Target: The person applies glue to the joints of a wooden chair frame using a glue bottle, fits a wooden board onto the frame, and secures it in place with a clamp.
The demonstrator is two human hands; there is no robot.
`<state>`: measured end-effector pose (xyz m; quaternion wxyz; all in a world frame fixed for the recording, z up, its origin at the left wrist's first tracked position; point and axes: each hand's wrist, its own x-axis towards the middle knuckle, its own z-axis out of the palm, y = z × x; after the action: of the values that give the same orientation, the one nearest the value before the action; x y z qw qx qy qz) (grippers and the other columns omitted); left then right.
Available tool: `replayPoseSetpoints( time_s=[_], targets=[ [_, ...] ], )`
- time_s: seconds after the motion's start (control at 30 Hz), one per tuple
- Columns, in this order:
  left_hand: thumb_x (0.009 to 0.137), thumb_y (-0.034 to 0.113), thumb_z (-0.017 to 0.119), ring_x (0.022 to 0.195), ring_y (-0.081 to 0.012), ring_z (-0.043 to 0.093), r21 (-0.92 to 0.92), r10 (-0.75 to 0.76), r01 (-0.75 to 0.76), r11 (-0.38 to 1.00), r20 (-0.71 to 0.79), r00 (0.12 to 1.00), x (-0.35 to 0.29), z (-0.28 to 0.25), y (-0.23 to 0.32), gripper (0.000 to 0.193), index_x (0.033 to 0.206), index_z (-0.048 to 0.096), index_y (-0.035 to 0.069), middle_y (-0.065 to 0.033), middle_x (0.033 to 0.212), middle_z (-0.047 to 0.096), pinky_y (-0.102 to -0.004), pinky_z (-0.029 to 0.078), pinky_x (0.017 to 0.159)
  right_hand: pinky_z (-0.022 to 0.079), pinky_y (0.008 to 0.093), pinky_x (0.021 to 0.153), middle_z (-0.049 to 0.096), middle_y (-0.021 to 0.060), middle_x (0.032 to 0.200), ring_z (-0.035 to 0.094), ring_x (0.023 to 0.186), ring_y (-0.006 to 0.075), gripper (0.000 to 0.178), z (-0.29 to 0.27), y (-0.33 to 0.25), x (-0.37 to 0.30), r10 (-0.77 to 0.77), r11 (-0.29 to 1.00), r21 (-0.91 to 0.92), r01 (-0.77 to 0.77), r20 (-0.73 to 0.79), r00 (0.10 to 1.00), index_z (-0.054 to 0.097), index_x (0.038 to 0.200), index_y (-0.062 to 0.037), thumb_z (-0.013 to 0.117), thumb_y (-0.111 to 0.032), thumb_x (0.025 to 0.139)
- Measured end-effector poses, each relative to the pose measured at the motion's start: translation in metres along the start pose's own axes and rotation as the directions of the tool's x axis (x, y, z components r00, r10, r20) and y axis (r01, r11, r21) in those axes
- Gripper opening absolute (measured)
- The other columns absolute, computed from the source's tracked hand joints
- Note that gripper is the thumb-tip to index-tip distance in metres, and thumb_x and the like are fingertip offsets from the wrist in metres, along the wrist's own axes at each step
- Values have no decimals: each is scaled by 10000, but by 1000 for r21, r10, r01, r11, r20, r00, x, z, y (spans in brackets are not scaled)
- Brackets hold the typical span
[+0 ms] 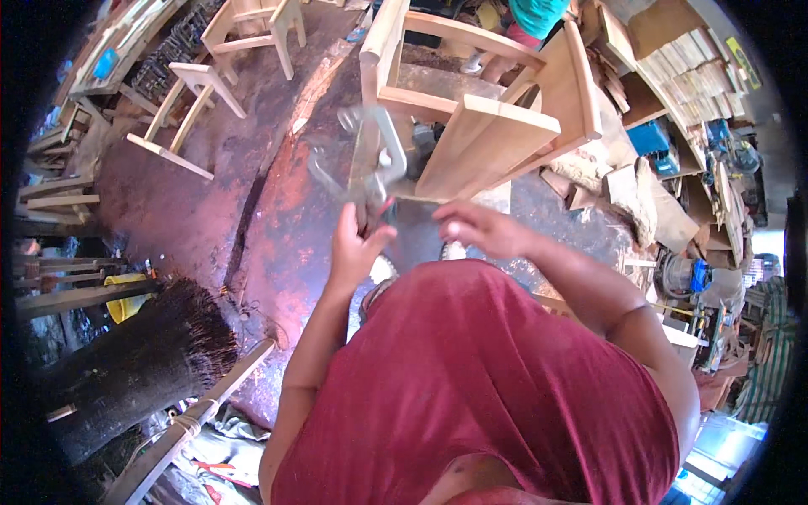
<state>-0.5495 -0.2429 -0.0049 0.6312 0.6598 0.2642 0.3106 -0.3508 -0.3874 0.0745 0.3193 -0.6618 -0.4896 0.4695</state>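
A metal locking C-clamp [396,150] is in my left hand [355,252], whose fingers wrap round its handles. Its jaws point up and away from me, partly blurred by motion. To the right, my right hand [492,231] hovers in front of my body, apart from the clamp. Its fingers are loosely bent and apart, and nothing shows in them. Just beyond both hands stands a bare wooden chair frame [488,143] with a broad slanted panel and curved rails. Neither hand touches it.
Other wooden frames [198,80] stand on the stained floor [160,215] at far left. A dark trunk-like bundle [135,362] and a tied wooden pole [202,412] are near left. Stacked boards [690,67] and sacks [589,164] line the right. A person in green [539,13] stands behind the chair.
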Motion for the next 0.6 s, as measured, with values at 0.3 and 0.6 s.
replayPoseSetpoints(
  time_s=[0.3,0.6],
  targets=[
    [826,221,682,849,-108,508,-274,199,-249,929,-198,960,62,38,57,372,1006,435,10,-43,919,523,-248,434,768,419,259,561,603,68,753,560,670,131,377,12,-10,25,-76,516,847,-127,192,978,538,955,-41,339,-360,982],
    [833,194,674,781,-88,493,-286,190,-265,921,-263,946,68,37,66,336,996,438,18,-24,882,513,-237,440,702,422,267,538,558,49,688,537,604,138,244,15,-26,35,-117,849,460,260,-317,941,536,858,-61,528,-299,908]
  ],
)
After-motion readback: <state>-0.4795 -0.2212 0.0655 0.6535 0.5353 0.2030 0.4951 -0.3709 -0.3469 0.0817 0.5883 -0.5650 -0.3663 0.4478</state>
